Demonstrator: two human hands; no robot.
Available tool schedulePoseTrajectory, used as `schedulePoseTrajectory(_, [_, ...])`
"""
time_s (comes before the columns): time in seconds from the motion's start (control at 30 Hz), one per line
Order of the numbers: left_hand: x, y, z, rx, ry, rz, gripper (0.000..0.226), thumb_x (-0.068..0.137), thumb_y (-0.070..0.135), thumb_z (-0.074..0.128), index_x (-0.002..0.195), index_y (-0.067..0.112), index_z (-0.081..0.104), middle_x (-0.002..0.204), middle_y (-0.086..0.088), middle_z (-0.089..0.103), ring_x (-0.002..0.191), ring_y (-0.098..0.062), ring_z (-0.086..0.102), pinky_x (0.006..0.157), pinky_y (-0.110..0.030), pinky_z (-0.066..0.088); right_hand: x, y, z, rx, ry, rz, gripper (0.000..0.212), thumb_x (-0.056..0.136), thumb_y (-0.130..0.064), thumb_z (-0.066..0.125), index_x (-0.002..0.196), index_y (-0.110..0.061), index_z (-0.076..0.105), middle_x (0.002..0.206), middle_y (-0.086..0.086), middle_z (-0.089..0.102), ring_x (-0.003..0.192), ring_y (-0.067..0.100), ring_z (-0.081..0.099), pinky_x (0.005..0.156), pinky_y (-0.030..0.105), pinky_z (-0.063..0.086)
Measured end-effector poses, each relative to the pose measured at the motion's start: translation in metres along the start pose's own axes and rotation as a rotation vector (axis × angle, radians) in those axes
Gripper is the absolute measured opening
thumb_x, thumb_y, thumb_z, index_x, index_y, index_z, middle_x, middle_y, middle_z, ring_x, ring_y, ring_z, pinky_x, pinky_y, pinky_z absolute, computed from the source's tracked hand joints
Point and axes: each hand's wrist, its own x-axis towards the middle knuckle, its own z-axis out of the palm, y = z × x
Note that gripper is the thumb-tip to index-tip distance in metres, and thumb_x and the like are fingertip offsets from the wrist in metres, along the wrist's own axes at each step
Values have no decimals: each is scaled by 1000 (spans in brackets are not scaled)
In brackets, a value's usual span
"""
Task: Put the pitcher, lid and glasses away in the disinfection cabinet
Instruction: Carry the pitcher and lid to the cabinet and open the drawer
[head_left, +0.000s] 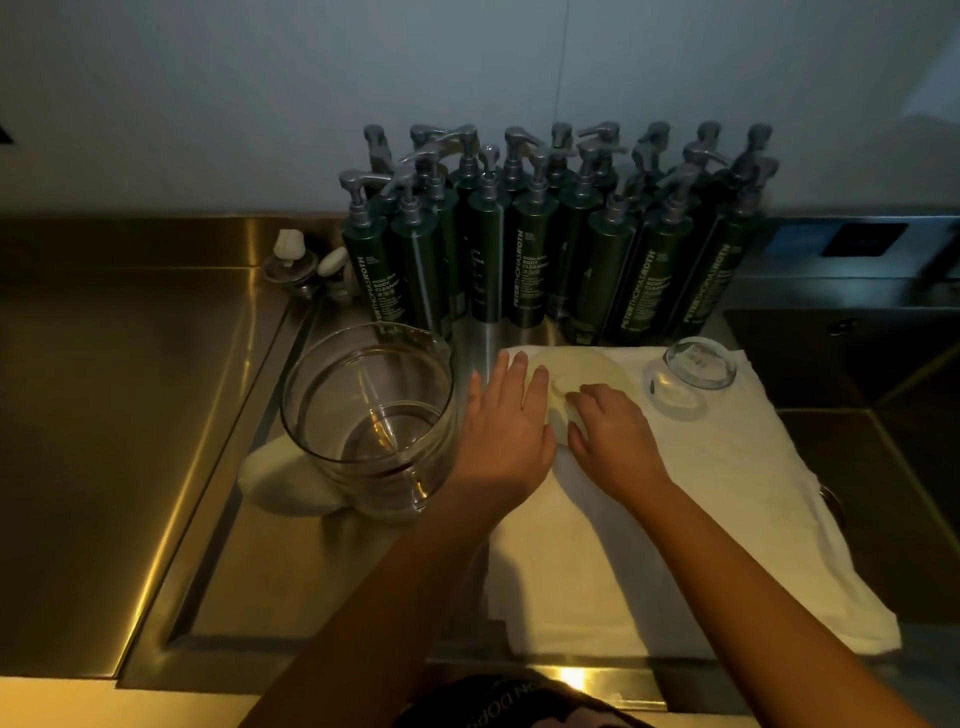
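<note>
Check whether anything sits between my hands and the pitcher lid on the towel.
Nothing visible does. The right hand pinches the lid at its near edge, and the left hand lies flat against its left side. The pitcher stands clear to the left, the glass to the right. The cabinet is out of view.

The tabletop (130, 415) is brushed stainless steel, smooth and shiny, throwing back warm streaks of light. Near its left edge the pitcher (296, 410) is clear, glossy glass, as is the glass (691, 374) toward the far right. The lid (597, 371) looks pale and matt, perhaps plastic. The towel (675, 519) is white cloth with a soft, slightly nubby surface. Along the far edge, the pump bottles (530, 260) are dark green and glossy, with satin grey pump heads. The wall (208, 104) is smooth and matt.
</note>
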Motion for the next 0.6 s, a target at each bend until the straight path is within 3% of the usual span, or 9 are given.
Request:
schedulePoseTrajectory(0.2, [14, -2, 8, -61, -6, -17, 60, 92, 22, 48, 146, 6, 25, 155, -16, 15, 144, -29, 3, 113, -46, -2, 21, 12, 19, 14, -139, 4, 51, 54, 2, 82, 102, 2, 67, 101, 29, 64, 83, 44, 64, 67, 48, 53])
schedulePoseTrajectory(0.3, [17, -1, 5, -56, 0, -37, 54, 85, 22, 47, 135, 2, 45, 144, -21, 38, 137, -36, 28, 108, -55, 18, 32, 16, 29, 45, -208, 48, 47, 71, 1, 70, 117, -1, 62, 123, 31, 54, 108, 46, 55, 87, 50, 46])
schedulePoseTrajectory(0.4, [19, -4, 11, -11, 43, -37, 57, 74, 28, 36, 118, 1, 59, 125, -23, 57, 120, -39, 51, 91, -62, 36, 40, 20, 38, -10, -289, 76, 46, 90, -8, 50, 136, -12, 46, 145, 22, 33, 131, 36, 34, 103, 42, 32])
schedulePoseTrajectory(0.5, [21, -6, 11, -4, 47, -33, 57, 73, 28, 36, 116, -2, 60, 122, -25, 58, 117, -41, 53, 88, -64, 38, 44, 21, 41, -53, -353, 75, 46, 95, -15, 43, 141, -20, 38, 150, 17, 24, 135, 33, 26, 105, 37, 28])
schedulePoseTrajectory(0.6, [21, -7, 12, -24, 31, -43, 57, 73, 27, 36, 115, -3, 60, 122, -25, 58, 117, -42, 53, 89, -63, 37, 45, 22, 42, -93, -383, 70, 49, 94, -17, 47, 142, -23, 36, 148, 14, 26, 132, 31, 27, 100, 35, 32])
